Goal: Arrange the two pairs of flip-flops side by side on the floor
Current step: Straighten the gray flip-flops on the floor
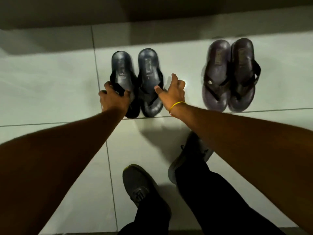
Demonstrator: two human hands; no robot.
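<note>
Two pairs of flip-flops lie on the pale tiled floor, toes toward me. The dark blue pair sits in the middle: its left flip-flop point(122, 70) and its right flip-flop point(149, 72) lie close together. My left hand point(113, 99) grips the strap and toe end of the left blue flip-flop. My right hand point(172, 94) hovers with fingers spread just right of the right blue flip-flop, its thumb near the strap, holding nothing. The brown pair point(230, 73) lies together further right, apart from both hands.
My two feet in dark grey shoes point(140, 185) stand on the tiles below the flip-flops. A dark wall base or step point(152, 12) runs along the top of the view. Tile joints point(101, 92) cross the floor.
</note>
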